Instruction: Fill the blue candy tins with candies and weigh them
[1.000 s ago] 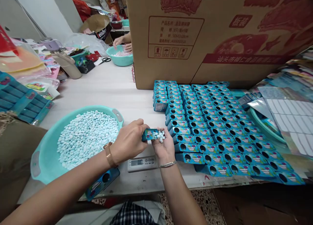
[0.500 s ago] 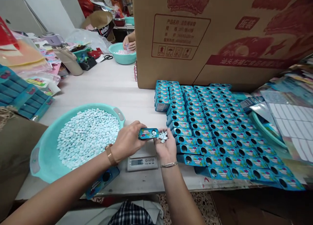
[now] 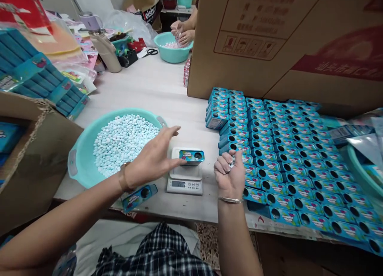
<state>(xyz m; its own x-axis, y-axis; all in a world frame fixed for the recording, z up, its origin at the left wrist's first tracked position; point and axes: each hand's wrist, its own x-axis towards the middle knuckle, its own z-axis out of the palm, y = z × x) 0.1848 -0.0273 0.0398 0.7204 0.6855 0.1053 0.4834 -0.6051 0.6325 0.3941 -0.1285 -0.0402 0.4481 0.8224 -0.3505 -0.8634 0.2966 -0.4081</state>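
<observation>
A small blue candy tin (image 3: 192, 156) rests on the platform of a little white digital scale (image 3: 185, 177). My left hand (image 3: 152, 157) hovers just left of the tin, fingers spread and empty. My right hand (image 3: 229, 172) is to the right of the scale, curled into a fist around white candies that peek out between the fingers. A teal basin (image 3: 78, 156) heaped with pale blue-white candies sits at the left. Rows of several identical blue tins (image 3: 278, 148) fill the table on the right.
A large cardboard box (image 3: 269, 44) stands behind the tins. One loose tin (image 3: 139, 196) lies at the table's front edge. An open carton (image 3: 30, 164) is at the left. Another person's hands (image 3: 181, 31) work over a second teal bowl (image 3: 170, 52) at the back.
The tin held in my left hand has been set on the scale and let go. My right hand has closed over the candies and shifted right. The view has moved nearer.
</observation>
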